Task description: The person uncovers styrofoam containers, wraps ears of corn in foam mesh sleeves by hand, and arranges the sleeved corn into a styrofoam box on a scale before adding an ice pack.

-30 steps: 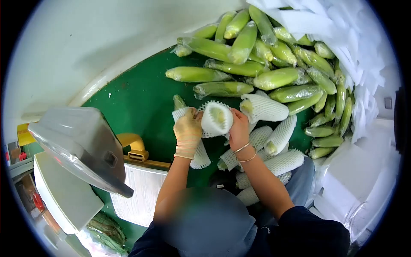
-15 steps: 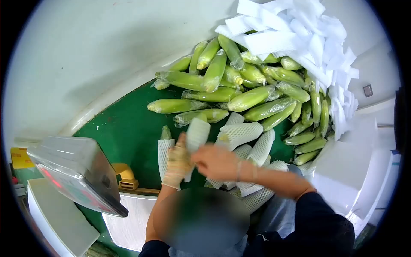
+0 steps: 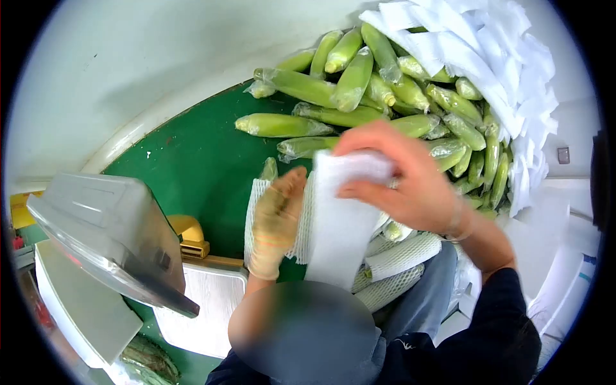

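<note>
My right hand (image 3: 401, 176) is closed on a flat white foam sleeve (image 3: 343, 221), which hangs down from it, slightly blurred. Just left of the sleeve, my left hand (image 3: 279, 205), in a pale glove, has its fingers pressed together; whether they hold anything is hidden. An ear of corn (image 3: 269, 169) in a white net sleeve (image 3: 254, 212) lies beside and partly behind my left hand. More net-sleeved ears (image 3: 404, 256) lie below my right hand. Beyond both hands is a pile of green corn ears (image 3: 353, 80) in clear film.
A heap of white foam sleeves (image 3: 507, 70) covers the pile's right side. On the left stand a grey plastic-covered device (image 3: 109, 231), a yellow handle-like part (image 3: 187, 231) and a pale board (image 3: 199, 311). A pale wall (image 3: 160, 58) curves behind the green surface (image 3: 186, 154).
My right hand has moved up and to the right and now has the flat white sleeve. The small sleeved piece earlier between my hands no longer shows there. The view has shifted.
</note>
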### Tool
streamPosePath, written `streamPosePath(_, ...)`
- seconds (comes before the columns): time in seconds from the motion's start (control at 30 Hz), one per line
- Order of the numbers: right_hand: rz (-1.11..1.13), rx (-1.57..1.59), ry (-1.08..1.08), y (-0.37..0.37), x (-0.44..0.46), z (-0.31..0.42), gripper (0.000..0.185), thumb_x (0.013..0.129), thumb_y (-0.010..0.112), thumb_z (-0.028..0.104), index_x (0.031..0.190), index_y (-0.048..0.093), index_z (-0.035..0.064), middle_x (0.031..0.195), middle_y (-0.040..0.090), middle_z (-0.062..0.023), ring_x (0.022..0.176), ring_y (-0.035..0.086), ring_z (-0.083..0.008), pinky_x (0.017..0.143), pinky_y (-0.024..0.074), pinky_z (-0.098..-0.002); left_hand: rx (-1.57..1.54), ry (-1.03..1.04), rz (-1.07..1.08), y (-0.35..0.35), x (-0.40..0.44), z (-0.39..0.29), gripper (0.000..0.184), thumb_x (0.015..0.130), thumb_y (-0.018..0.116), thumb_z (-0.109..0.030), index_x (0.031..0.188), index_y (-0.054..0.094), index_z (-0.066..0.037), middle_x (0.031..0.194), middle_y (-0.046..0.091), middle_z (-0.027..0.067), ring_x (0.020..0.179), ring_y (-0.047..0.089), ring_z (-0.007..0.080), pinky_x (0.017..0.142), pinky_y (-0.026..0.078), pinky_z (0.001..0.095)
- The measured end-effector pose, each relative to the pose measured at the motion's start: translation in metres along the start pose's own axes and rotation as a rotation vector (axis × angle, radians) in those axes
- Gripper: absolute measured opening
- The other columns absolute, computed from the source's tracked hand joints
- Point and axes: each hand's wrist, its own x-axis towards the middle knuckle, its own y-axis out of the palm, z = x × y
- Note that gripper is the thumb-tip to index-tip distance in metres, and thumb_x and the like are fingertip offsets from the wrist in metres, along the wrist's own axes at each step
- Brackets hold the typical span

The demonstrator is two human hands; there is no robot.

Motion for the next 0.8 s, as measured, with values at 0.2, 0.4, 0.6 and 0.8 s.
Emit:
streamPosePath(0.2,-0.236,0.841,0.406,0.1,-0.001,-0.122,0.019,0.081,0.068,0.01,0.095,0.056,0.0057,0.089,0.054,0.0025,0.082,0.05,-0.0059,0.069,0.0434,-0.0221,-0.419,-0.21,0.131,0.002,0.048,0.025,0.03,0.089,0.053,-0.007,0.118,0.052,0.0,0.112,0.059,0.0078,0.1,0.056,0.0153,0.092,0.042,0.0265)
streamPosePath(0.4,-0.499,1.241,0.623,0.055,-0.025,-0.178,0.013,0.088,0.058,0.016,0.092,0.054,0.0038,0.081,0.058,-0.0031,0.074,0.055,-0.011,0.07,0.0461,-0.0268,-1.315,-0.346,-0.154,0.07,0.061,0.055,0.024,0.083,0.057,-0.006,0.106,0.056,0.002,0.11,0.06,0.0112,0.1,0.058,0.0224,0.089,0.047,0.0345)
streamPosePath(0.6,0.203,-0.537,-0.172,0.025,-0.044,-0.268,0.045,0.089,0.054,0.029,0.127,0.05,0.0053,0.125,0.053,-0.0098,0.117,0.048,-0.0247,0.101,0.0363,-0.0382,-0.656,-0.686,-0.216,0.105,0.066,0.066,0.026,0.082,0.063,-0.019,0.098,0.055,-0.001,0.091,0.059,0.0068,0.072,0.057,0.0186,0.058,0.048,0.0315)
streamPosePath(0.8,0.335,-0.527,0.066,0.041,-0.058,-0.3,0.035,0.088,0.054,0.03,0.117,0.055,0.0105,0.118,0.055,-0.0093,0.111,0.049,-0.0274,0.099,0.0344,-0.039,-0.6,-0.88,-0.182,0.113,0.065,0.077,0.036,0.089,0.058,-0.024,0.116,0.057,0.0,0.106,0.061,0.007,0.084,0.056,0.0169,0.071,0.045,0.0312)
